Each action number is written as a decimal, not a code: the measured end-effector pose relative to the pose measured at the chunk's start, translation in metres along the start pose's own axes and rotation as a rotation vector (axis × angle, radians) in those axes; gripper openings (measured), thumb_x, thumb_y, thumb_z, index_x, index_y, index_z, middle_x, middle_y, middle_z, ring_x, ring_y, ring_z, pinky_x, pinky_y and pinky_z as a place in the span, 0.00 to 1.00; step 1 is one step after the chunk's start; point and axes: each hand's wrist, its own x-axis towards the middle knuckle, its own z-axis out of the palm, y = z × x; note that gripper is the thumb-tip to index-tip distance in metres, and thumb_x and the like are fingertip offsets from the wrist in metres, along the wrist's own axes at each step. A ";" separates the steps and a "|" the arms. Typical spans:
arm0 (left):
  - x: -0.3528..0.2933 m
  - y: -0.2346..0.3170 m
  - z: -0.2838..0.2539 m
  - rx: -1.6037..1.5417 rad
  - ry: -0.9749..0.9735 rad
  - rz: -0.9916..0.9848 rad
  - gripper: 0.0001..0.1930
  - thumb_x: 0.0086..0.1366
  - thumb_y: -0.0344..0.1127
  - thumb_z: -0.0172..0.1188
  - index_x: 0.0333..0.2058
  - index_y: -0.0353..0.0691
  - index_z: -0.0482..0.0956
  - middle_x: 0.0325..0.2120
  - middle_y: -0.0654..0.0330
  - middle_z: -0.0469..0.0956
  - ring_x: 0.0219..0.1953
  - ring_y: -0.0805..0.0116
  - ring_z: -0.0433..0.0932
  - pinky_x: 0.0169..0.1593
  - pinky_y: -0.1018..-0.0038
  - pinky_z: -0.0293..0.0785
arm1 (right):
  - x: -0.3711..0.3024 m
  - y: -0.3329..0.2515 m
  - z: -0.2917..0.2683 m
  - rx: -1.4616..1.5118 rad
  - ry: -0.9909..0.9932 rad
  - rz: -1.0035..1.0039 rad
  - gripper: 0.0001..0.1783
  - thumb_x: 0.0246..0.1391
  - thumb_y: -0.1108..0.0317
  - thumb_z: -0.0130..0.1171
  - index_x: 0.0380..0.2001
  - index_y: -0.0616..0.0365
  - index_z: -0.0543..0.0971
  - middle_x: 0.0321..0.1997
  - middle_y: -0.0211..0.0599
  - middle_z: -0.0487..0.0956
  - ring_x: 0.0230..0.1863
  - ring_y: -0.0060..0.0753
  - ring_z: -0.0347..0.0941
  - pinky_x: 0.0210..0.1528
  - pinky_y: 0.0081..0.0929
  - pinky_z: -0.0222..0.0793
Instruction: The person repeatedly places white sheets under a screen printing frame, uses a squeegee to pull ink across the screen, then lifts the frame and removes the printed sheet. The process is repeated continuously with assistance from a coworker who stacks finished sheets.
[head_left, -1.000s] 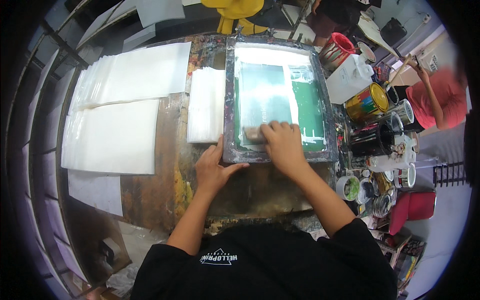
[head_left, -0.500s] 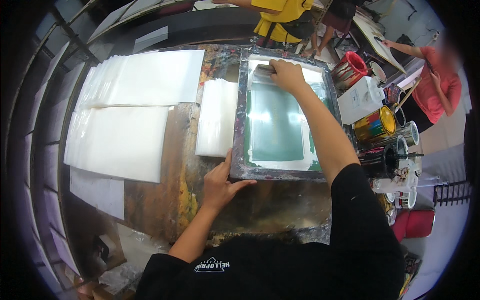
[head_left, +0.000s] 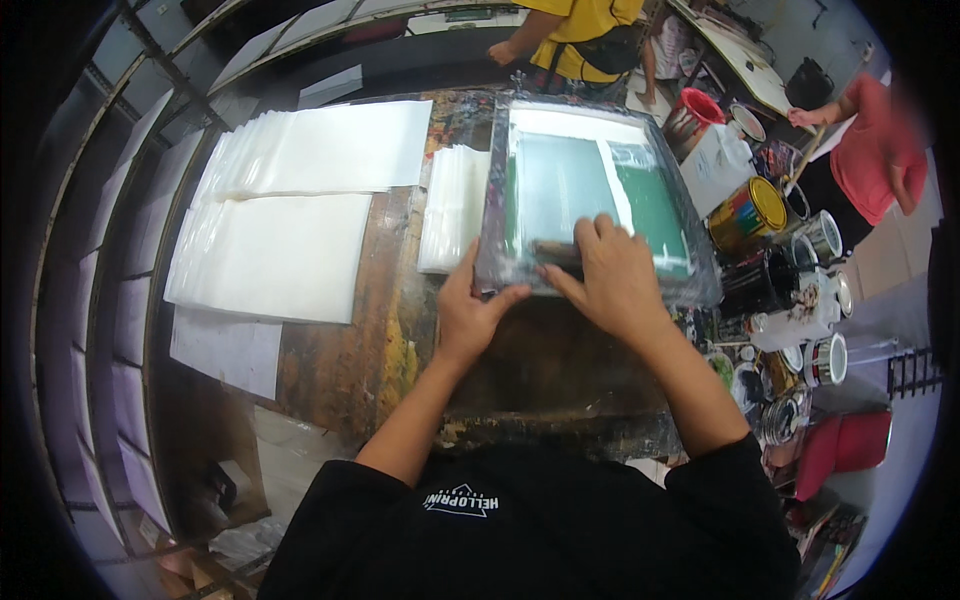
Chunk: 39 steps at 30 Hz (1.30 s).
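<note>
The right hand [head_left: 618, 280] grips a squeegee [head_left: 556, 252] at the near end of the printing screen [head_left: 494, 205]. The left hand [head_left: 472, 308] holds the screen's near left corner. White ink [head_left: 560, 122] lies inside its frame. To the right, a bucket [head_left: 682, 126] is red inside. White sheets [head_left: 453, 205] sit just left. The wooden table [head_left: 550, 365] has bare room near.

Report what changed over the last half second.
The right hand and squeegee have moved from the green screen's far end to its near end. The left hand stays at the near left corner of the dark frame; the white stacks remain left of it.
</note>
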 end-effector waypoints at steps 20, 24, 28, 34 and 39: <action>0.030 -0.019 -0.019 1.024 -0.019 -0.001 0.11 0.66 0.40 0.70 0.39 0.40 0.81 0.40 0.53 0.76 0.44 0.50 0.75 0.49 0.55 0.68 | 0.143 0.023 -0.112 0.042 0.404 -0.002 0.41 0.64 0.30 0.55 0.20 0.60 0.86 0.15 0.43 0.79 0.23 0.41 0.78 0.41 0.43 0.68; 0.031 -0.020 -0.019 1.073 -0.006 0.087 0.09 0.67 0.40 0.69 0.31 0.42 0.83 0.34 0.57 0.76 0.39 0.54 0.76 0.47 0.59 0.68 | 0.141 0.018 -0.122 0.088 0.308 0.045 0.40 0.65 0.31 0.55 0.21 0.60 0.87 0.15 0.43 0.79 0.24 0.40 0.79 0.41 0.42 0.69; 0.054 -0.001 -0.005 0.769 0.047 -0.006 0.13 0.69 0.41 0.68 0.29 0.39 0.83 0.27 0.56 0.78 0.34 0.53 0.78 0.42 0.57 0.71 | 0.141 0.024 -0.112 0.063 0.374 -0.010 0.40 0.64 0.30 0.55 0.23 0.59 0.88 0.16 0.43 0.79 0.25 0.42 0.79 0.37 0.42 0.70; 0.114 -0.008 -0.051 0.438 0.208 -0.189 0.17 0.70 0.43 0.68 0.30 0.32 0.84 0.23 0.52 0.82 0.28 0.62 0.78 0.36 0.63 0.74 | 0.150 0.019 -0.125 0.078 0.238 0.060 0.38 0.65 0.30 0.52 0.29 0.55 0.91 0.23 0.45 0.84 0.28 0.44 0.81 0.41 0.43 0.69; 0.127 -0.074 -0.182 0.851 0.471 -0.105 0.22 0.71 0.51 0.67 0.48 0.34 0.88 0.43 0.47 0.86 0.45 0.54 0.82 0.50 0.59 0.78 | 0.142 0.021 -0.124 0.084 0.330 -0.070 0.36 0.65 0.30 0.52 0.37 0.49 0.93 0.26 0.45 0.86 0.30 0.45 0.82 0.41 0.43 0.63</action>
